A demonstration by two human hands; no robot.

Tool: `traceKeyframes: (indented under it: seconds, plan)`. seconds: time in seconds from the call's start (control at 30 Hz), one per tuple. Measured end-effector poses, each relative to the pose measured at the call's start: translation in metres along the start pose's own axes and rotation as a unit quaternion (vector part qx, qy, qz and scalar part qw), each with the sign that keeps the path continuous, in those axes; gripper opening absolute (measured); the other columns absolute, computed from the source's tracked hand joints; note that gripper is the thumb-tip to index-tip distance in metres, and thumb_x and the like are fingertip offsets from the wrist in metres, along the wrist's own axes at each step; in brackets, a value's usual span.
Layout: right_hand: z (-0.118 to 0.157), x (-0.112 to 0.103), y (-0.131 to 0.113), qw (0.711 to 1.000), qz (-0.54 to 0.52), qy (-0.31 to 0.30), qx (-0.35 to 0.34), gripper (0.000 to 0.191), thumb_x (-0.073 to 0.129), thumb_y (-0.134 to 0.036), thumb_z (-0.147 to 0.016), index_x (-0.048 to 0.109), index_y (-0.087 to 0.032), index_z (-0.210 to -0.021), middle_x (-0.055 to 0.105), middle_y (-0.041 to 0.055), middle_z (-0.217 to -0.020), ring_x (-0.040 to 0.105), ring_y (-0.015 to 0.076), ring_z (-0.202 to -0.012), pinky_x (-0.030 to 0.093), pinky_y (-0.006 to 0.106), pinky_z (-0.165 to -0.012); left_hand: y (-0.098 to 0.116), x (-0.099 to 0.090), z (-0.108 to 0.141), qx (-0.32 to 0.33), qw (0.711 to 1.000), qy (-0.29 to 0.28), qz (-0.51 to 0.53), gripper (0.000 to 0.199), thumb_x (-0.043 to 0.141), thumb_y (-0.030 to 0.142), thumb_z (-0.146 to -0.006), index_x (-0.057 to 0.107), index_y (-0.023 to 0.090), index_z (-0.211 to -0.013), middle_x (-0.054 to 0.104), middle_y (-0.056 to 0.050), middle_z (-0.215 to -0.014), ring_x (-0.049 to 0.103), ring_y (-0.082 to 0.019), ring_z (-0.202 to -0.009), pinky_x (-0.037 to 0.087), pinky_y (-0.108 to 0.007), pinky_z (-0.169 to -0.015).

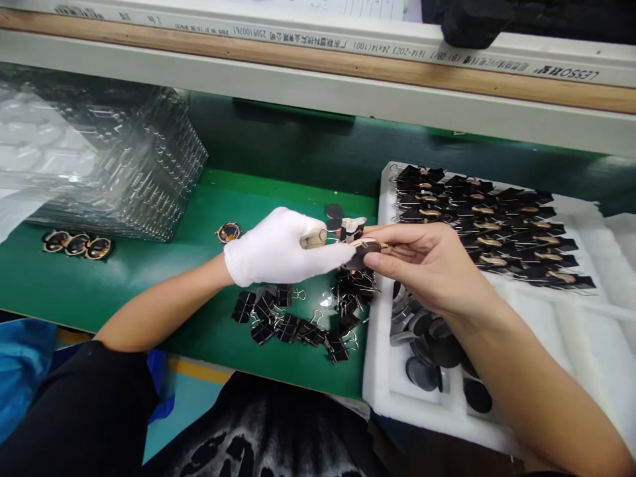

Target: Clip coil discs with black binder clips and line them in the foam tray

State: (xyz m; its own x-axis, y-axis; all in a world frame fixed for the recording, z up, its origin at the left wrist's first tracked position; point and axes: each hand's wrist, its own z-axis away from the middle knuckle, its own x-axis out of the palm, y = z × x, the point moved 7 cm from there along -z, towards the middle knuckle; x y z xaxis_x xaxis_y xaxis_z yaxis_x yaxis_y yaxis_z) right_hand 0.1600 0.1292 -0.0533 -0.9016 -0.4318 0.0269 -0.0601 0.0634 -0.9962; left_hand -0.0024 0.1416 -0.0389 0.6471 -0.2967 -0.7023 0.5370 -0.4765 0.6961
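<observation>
My left hand (285,246), in a white glove, pinches the wire handles of a binder clip (352,227) whose body has pale tape on it. My bare right hand (427,262) grips a watch case (365,244) with a gold-coloured edge and a dark round disc (365,256) against it. The clip is right beside the case; whether its jaws touch it I cannot tell. Beneath my hands lies a pile of black binder clips (288,324). More dark discs (334,211) rest on the green table behind the clip.
A white foam tray (380,358) on the right holds rows of clipped watch cases (481,225) and loose dark discs (422,374). Watch cases (77,245) lie at left, with another one (229,232) near my glove. Clear plastic trays (149,165) are stacked behind, under a shelf edge (318,83).
</observation>
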Motion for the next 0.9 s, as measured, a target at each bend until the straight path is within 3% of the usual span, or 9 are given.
traceKeyframes:
  seconds: [0.13,0.23,0.37,0.53,0.8,0.9]
  plan:
    - [0.000,0.001,0.003,1.000,0.001,-0.004,0.028,0.018,0.087,-0.024,-0.081,0.085,-0.033,-0.096,0.081,0.0001,-0.098,0.077,0.0190,-0.091,0.065,0.030,-0.082,-0.002,0.001,-0.001,0.030,0.999,-0.010,-0.013,0.046,0.056,0.041,-0.086,0.035,0.019,-0.051,0.032,0.005,-0.049,0.025,-0.008,-0.051,0.020,-0.029,-0.051]
    - [-0.002,-0.004,0.001,0.998,-0.033,0.053,0.032,0.009,0.085,-0.028,-0.084,0.085,-0.029,-0.093,0.080,0.0020,-0.102,0.073,0.0191,-0.104,0.060,0.030,-0.092,-0.008,-0.005,-0.003,-0.010,1.000,0.003,0.016,0.045,0.054,0.039,-0.085,0.033,0.020,-0.051,0.030,0.005,-0.049,0.026,-0.008,-0.051,0.020,-0.028,-0.049]
    - [-0.007,-0.014,0.010,0.972,-0.147,0.164,0.080,0.008,0.085,-0.032,-0.083,0.083,-0.029,-0.090,0.078,-0.0009,-0.103,0.069,0.0125,-0.090,0.058,0.022,-0.077,-0.013,-0.006,-0.003,-0.085,0.992,-0.007,0.088,0.046,0.052,0.046,-0.088,0.044,0.019,-0.052,0.037,0.004,-0.049,0.034,-0.008,-0.049,0.025,-0.026,-0.048]
    - [-0.008,-0.008,0.027,0.950,-0.209,0.176,0.151,0.015,0.090,-0.037,-0.077,0.081,-0.029,-0.086,0.076,-0.0009,-0.093,0.067,0.0117,-0.084,0.055,0.020,-0.070,-0.010,0.000,-0.002,-0.079,0.990,-0.014,0.113,0.044,0.049,0.043,-0.093,0.051,0.018,-0.057,0.050,0.003,-0.054,0.044,-0.009,-0.052,0.035,-0.024,-0.052]
    - [-0.010,-0.018,0.014,0.981,-0.065,0.179,0.044,0.021,0.089,-0.040,-0.077,0.082,-0.026,-0.090,0.076,0.0021,-0.094,0.063,0.0153,-0.081,0.050,0.027,-0.066,-0.011,0.004,0.000,-0.064,0.994,-0.025,0.089,0.044,0.046,0.042,-0.097,0.053,0.018,-0.061,0.053,0.004,-0.057,0.048,-0.010,-0.054,0.038,-0.024,-0.055]
    - [-0.011,-0.018,0.011,0.985,-0.030,0.165,0.035,0.023,0.087,-0.044,-0.079,0.080,-0.024,-0.089,0.076,0.0033,-0.095,0.064,0.0173,-0.080,0.052,0.031,-0.066,-0.009,0.006,0.000,-0.055,0.994,-0.032,0.086,0.042,0.045,0.040,-0.098,0.053,0.019,-0.063,0.053,0.004,-0.058,0.048,-0.010,-0.055,0.039,-0.024,-0.056]
